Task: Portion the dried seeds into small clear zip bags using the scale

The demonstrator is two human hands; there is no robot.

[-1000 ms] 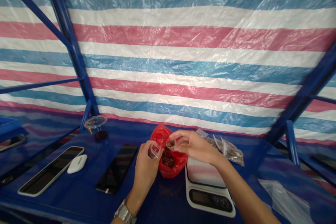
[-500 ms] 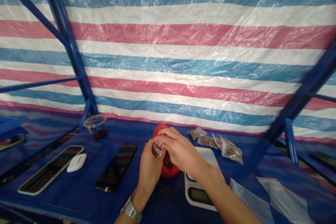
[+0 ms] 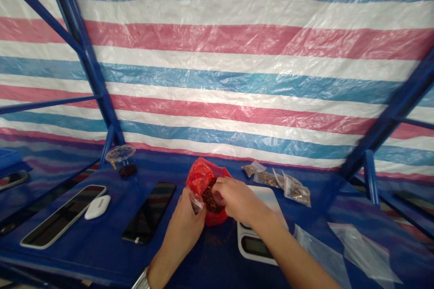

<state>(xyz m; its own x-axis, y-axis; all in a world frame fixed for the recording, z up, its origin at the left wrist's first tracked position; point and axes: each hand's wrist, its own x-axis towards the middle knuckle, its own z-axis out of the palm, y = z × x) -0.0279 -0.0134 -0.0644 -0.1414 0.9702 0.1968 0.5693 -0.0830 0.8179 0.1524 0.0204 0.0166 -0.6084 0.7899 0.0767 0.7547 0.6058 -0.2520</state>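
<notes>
A red plastic bag [image 3: 200, 176] stands open on the blue table, with dark brown granules [image 3: 210, 199] showing inside. My left hand [image 3: 186, 219] is closed on a small clear zip bag [image 3: 196, 203] at the red bag's near left side. My right hand [image 3: 239, 198] reaches into the red bag from the right, its fingers pinched at the granules. Something clear shows by those fingertips, but what they hold is hidden. Beneath my right forearm lies a white digital scale [image 3: 257, 246], partly covered.
Several filled zip bags [image 3: 296, 191] lie at the back right. Flat, clear bags [image 3: 364, 253] are at the front right. To the left are a black phone [image 3: 149, 212], a white earbud case [image 3: 97, 207], another phone [image 3: 64, 216] and a lidded plastic cup [image 3: 124, 162].
My hands have come apart. The right has moved down into the red bag, and the left has shifted slightly left and down with the small clear bag. More granules show.
</notes>
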